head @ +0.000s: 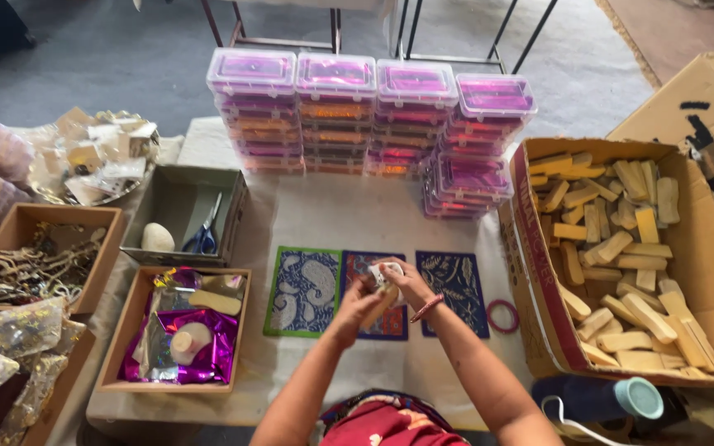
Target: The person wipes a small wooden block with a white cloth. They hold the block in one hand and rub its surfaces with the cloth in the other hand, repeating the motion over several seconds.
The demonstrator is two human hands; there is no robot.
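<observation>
Your left hand [359,304] and right hand [404,281] meet at the centre of the white-covered table [332,219], above the middle of three patterned cards. Both hands close together around a small pale wooden piece [380,302] with a scrap of white wrapping [385,271] at its top; the left hand grips it from below, and the right hand's fingers pinch the wrapping from above. A red bangle sits on your right wrist [426,308].

Under the hands lie the green-bordered paisley card [303,291], the red-and-blue card [393,324], partly covered by your hands, and the dark blue leaf-patterned card [456,289], side by side. A pink ring [502,316] lies just right of the blue card.

To your right, an open cardboard box [539,248] holds a heap of similar pale wooden pieces. To your left, a shallow tray [130,330] holds purple foil and a few wrapped items; behind it, a grey box [177,198] holds blue-handled scissors [205,235] and a pale oval object. Stacks of clear plastic cases [373,116] with pink contents stand at the far edge of the table.
</observation>
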